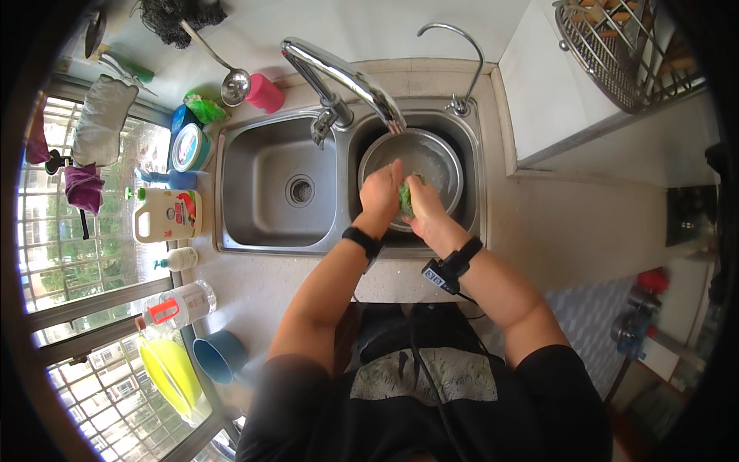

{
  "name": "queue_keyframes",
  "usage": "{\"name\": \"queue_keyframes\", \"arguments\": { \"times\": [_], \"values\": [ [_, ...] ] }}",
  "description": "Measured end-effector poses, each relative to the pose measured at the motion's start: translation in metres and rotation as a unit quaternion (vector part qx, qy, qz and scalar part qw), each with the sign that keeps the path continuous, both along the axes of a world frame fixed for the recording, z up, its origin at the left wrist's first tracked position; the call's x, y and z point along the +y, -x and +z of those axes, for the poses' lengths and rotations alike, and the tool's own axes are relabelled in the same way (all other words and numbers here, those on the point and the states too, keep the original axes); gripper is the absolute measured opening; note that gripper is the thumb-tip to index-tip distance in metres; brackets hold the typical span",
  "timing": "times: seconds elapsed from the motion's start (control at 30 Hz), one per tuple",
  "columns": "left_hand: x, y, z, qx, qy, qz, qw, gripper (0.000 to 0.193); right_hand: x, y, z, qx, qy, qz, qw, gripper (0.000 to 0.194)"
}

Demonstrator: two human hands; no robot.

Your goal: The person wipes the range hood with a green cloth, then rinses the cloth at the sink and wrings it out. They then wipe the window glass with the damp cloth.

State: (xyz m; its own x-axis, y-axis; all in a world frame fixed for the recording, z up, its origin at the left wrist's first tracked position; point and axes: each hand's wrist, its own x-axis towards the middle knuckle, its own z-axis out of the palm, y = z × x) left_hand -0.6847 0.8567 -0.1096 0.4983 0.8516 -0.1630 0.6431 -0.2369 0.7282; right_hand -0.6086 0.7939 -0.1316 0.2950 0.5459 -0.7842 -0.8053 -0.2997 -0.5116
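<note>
Between my two hands, over the metal bowl, is a small green clump (pixel 406 201); whether it is leafy greens or a scrubbing pad I cannot tell. My left hand (pixel 380 193) presses it from the left, thumb raised. From the right, my right hand (pixel 430 209) wraps around it with curled fingers. Below them, a round stainless steel bowl (pixel 451 151) with what looks like water sits in the right basin (pixel 474 199) of a double sink. The chrome faucet (pixel 352 78) arches over the bowl's far rim. Its spout end is just beyond my fingers.
The left basin (pixel 265 225) has a drain. Along the window side stand a detergent jug (pixel 167 215), a pump bottle (pixel 180 259), a clear plastic bottle (pixel 187 303) and a blue cup (pixel 218 356). A ladle (pixel 235 86) hangs near a pink cup (pixel 265 93). A thin tap (pixel 476 52) rises back right.
</note>
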Motion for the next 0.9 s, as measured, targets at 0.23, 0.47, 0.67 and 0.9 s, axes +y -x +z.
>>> {"name": "queue_keyframes", "arguments": {
  "times": [0.23, 0.47, 0.67, 0.9],
  "values": [
    [-0.041, 0.001, -0.007, -0.084, -0.070, -0.044, 0.993, 0.042, 0.003, -0.008, -0.009, 0.131, -0.058, -0.016, 0.990, 0.033],
    [-0.006, 0.000, -0.002, -0.017, -0.059, -0.011, 0.998, 0.047, 0.007, -0.001, -0.008, 0.032, 0.036, 0.046, 0.998, 0.033],
    [-0.018, -0.002, -0.033, -0.054, -0.092, -0.007, 0.994, 0.042, 0.006, -0.005, -0.017, 0.075, 0.002, 0.006, 0.997, 0.029],
    [0.058, 0.021, -0.110, 0.073, 0.063, -0.029, 0.995, 0.039, 0.000, -0.015, -0.027, 0.128, -0.043, 0.032, 0.990, 0.022]
  ]
}}
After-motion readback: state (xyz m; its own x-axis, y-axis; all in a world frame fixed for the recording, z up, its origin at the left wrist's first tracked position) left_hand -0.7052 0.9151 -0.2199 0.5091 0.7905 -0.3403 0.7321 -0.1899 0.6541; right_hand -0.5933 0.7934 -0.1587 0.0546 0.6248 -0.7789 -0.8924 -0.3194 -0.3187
